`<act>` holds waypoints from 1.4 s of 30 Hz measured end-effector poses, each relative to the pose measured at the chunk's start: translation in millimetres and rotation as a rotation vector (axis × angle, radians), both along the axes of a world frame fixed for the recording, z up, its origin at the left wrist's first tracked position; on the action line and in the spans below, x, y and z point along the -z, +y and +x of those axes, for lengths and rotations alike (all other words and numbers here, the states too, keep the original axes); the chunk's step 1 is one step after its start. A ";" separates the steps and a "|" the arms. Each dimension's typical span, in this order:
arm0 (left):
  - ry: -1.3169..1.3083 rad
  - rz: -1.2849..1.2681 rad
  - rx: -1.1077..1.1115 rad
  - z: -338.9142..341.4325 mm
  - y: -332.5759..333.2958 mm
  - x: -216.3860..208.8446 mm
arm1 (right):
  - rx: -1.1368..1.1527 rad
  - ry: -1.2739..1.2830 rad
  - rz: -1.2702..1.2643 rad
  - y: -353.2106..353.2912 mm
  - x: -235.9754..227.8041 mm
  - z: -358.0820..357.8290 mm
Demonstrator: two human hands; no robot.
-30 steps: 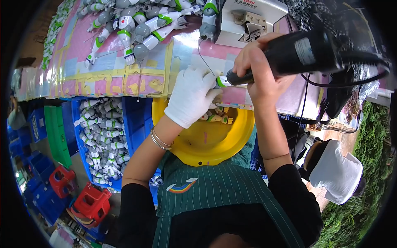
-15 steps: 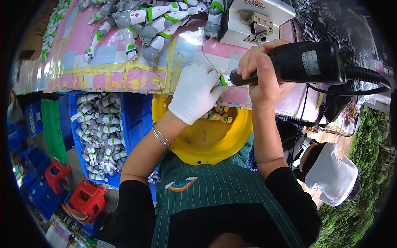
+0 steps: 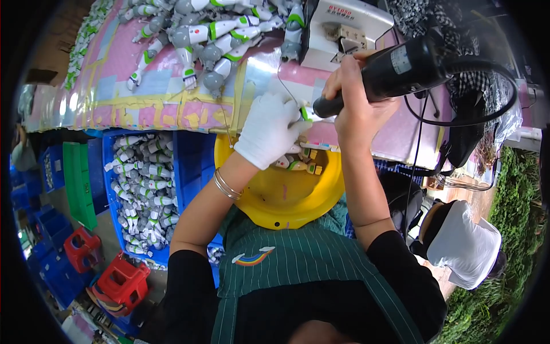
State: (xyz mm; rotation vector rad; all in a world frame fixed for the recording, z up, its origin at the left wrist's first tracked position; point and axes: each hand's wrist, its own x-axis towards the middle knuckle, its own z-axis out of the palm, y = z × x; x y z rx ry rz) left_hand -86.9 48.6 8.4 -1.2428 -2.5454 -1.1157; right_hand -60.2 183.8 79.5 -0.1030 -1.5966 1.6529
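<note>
My left hand [image 3: 264, 131], in a white glove, is closed around a small white-and-green toy limb piece [image 3: 307, 113] at the table's near edge. The fingers hide most of that piece. In my bare right hand [image 3: 358, 112] is a black electric screwdriver [image 3: 395, 69], its cable running off to the right. The screwdriver's nose points left and meets the toy piece; the bit itself cannot be made out. Below both hands, a yellow basin [image 3: 275, 219] holds several loose toy limb pieces [image 3: 295, 165].
Grey, white and green toy limbs [image 3: 200, 34] lie piled on the taped pink table [image 3: 163, 112]. A silver-grey machine [image 3: 358, 20] stands behind my right hand. At left, a blue crate [image 3: 186, 149] holds more pieces, near red stools [image 3: 121, 284]. Another person [image 3: 464, 243] is at right.
The screwdriver has tilted, its rear end swinging up and left, and its nose has shifted slightly left. My left hand keeps its grip on the toy piece. The whole view has shifted a little.
</note>
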 end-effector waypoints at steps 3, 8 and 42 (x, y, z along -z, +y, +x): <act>-0.105 0.007 0.073 16.4 -16.2 -6.1 | -0.195 -0.065 -0.173 6.1 -12.9 12.3; -0.368 0.010 0.157 5.1 -47.2 -37.4 | -0.117 0.116 -0.048 42.3 -46.8 6.5; 0.082 -0.041 -0.010 4.3 1.4 -4.5 | 0.038 0.054 0.008 55.1 -57.6 -58.1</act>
